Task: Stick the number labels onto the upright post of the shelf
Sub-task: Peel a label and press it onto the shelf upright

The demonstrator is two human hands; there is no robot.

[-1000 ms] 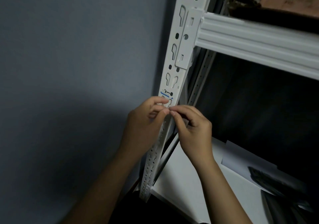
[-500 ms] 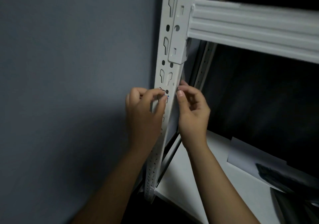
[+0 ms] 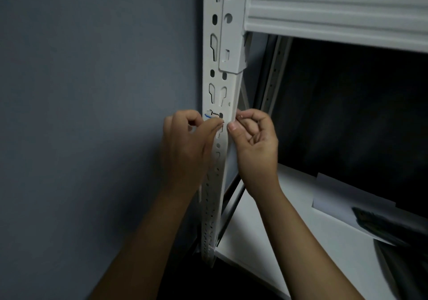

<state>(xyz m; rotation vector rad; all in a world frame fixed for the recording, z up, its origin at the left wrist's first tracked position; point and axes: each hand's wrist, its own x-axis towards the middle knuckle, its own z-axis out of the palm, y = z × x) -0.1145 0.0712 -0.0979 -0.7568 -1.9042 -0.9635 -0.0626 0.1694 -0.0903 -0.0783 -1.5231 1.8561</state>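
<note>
The wall (image 3: 92,114) fills the left of the frame; the shelf (image 3: 335,10) crosses the upper right, with a lower shelf board (image 3: 278,242) at the lower right carrying a sheet (image 3: 347,198). The post (image 3: 228,96) runs down the centre, slotted and punched with holes.

Both hands meet at mid-frame. The left hand (image 3: 185,147) has its thumb and forefinger pinched at the post's face, on the lower edge of the label (image 3: 212,115), a small white tag with a blue line and dark mark sitting just below a pair of slots. The right hand (image 3: 257,137) is curled, its thumb against the post's right edge and fingertips pinched together; what it has in its grip, if anything, cannot be made out.

The step looks like seating the label. To do it well, keep it square to the post's edges, avoid bridging the hole just beside it, then rub from one side across so no corner lifts. The right hand should steady the post.
</note>
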